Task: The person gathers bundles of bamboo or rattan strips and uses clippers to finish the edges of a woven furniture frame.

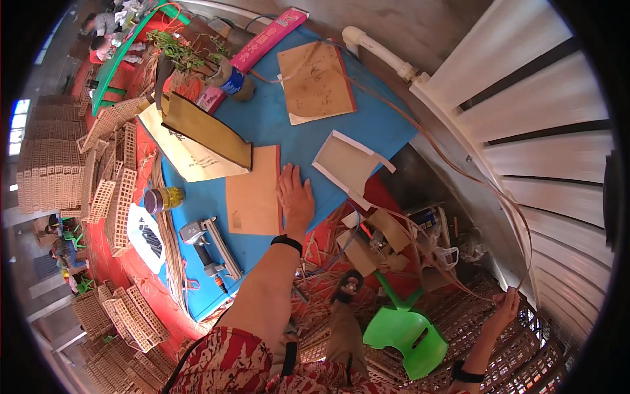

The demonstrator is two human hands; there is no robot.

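Bracing and pinching

A blue table [377, 134] is bearing a brown notebook [252, 197]; over its right edge the left hand [296, 200] is lying flat, gripping nothing, presumably for support. Off to the right, the right hand [504, 306] is apparently pinching a long brown strip [527, 233], probably controlling its loop

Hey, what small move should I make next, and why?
Perhaps bring your right hand closer to the blue table: it pinches a brown strip low beside the white slatted panel, while your left hand rests across the brown booklet's edge, holding nothing, so it could help guide the strip.
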